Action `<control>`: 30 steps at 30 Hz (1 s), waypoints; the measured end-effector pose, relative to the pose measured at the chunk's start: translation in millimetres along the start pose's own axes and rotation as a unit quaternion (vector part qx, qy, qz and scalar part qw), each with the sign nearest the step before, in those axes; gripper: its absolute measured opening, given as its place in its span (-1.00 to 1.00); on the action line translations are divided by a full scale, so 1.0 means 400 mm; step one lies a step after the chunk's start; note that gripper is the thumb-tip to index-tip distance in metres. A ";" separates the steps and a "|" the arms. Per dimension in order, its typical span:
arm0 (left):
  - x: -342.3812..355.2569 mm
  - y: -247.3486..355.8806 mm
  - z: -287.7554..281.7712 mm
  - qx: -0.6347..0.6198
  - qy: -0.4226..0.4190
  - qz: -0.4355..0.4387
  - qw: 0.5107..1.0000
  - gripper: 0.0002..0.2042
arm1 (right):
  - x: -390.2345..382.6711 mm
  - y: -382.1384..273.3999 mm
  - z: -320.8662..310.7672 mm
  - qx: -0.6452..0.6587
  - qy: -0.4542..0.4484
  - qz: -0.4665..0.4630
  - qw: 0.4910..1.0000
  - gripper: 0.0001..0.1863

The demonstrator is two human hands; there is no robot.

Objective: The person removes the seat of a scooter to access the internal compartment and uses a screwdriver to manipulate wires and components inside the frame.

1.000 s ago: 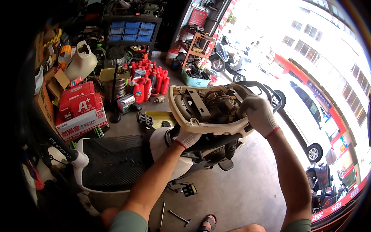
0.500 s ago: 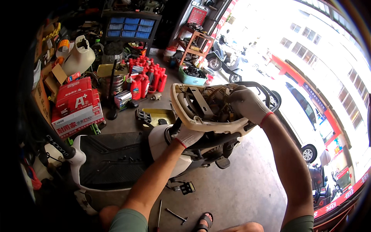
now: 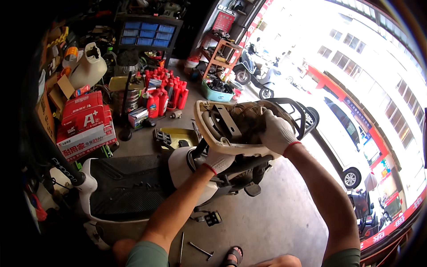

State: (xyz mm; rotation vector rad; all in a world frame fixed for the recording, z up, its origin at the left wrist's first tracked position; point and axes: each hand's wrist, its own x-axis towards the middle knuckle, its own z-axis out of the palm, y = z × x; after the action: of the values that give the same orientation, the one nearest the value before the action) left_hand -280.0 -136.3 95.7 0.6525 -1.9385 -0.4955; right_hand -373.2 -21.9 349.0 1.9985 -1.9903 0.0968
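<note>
A smooth grey concrete floor (image 3: 289, 200) is spreading beneath a scooter (image 3: 180, 171), whose glossy white panels are curving around a long black footboard (image 3: 124, 187) with a grooved, rubbery texture. On the left, a boxy red-and-white cardboard carton (image 3: 84, 120) is sitting beyond the footboard. The cream plastic housing (image 3: 222, 144), a shallow rounded frame with a scuffed rim, is lying tilted above the scooter's right part, near a bent black tubular rail (image 3: 291, 103). Farther off, smooth red plastic bottles (image 3: 162, 98) are standing in a tight cluster. The right hand (image 3: 278, 133), in a pale knit glove, is bending its fingers over the housing's right part, beside tangled wires; its fingertips are hiding, so I cannot tell whether it is pinching anything. The left hand (image 3: 220, 160), gloved alike, is resting beneath the housing's near edge, its fingers hidden and their grip impossible to tell. Inside the housing, a flat metal strip (image 3: 227, 121) with punched holes is slanting across. A slim T-shaped tool (image 3: 201, 250) is lying on the near floor.
</note>
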 end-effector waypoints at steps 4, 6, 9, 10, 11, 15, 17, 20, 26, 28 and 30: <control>0.006 0.025 0.006 0.000 -0.006 -0.018 1.000 -0.61 | 0.047 0.064 0.008 0.216 0.101 -0.046 0.970 -0.75; 0.005 0.045 -0.001 0.040 -0.021 -0.022 0.999 -0.61 | 0.048 0.065 -0.018 0.174 0.052 -0.012 0.983 -0.75; -0.003 0.042 -0.014 0.084 0.008 -0.038 0.996 -0.64 | 0.051 0.057 -0.056 0.123 -0.030 -0.024 0.992 -0.70; -0.004 0.039 -0.016 0.097 0.041 -0.027 0.994 -0.65 | 0.046 0.056 -0.066 0.089 -0.063 -0.038 0.993 -0.68; -0.004 0.031 -0.016 0.112 0.102 0.013 0.988 -0.68 | 0.036 0.054 -0.077 0.055 -0.094 -0.053 0.993 -0.66; 0.010 0.096 -0.042 -0.073 0.144 0.074 0.984 -0.67 | 0.014 0.057 -0.053 -0.084 -0.127 -0.051 0.987 -0.63; 0.012 0.090 -0.049 -0.070 0.141 0.061 0.986 -0.65 | 0.016 -0.003 -0.062 -0.140 -0.124 -0.028 0.982 -0.65; 0.017 0.082 -0.039 -0.063 0.151 0.059 0.985 -0.66 | 0.018 0.048 0.021 -0.074 0.048 -0.116 0.989 -0.66; -0.011 0.070 -0.031 0.070 0.121 0.050 0.989 -0.71 | 0.018 0.009 -0.006 0.023 0.007 -0.041 0.999 -0.72; -0.014 0.059 -0.029 0.080 0.111 0.035 0.990 -0.72 | 0.038 0.002 -0.024 0.038 -0.018 -0.027 0.999 -0.72; -0.011 0.056 -0.019 0.091 0.124 0.013 0.988 -0.73 | 0.070 0.023 -0.015 0.062 -0.019 -0.027 0.998 -0.73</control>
State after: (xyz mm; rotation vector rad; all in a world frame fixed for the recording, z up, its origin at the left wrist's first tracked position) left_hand -276.7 -116.7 109.2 0.7655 -1.7652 -0.2099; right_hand -380.3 -46.9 363.8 2.1448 -1.9970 0.1761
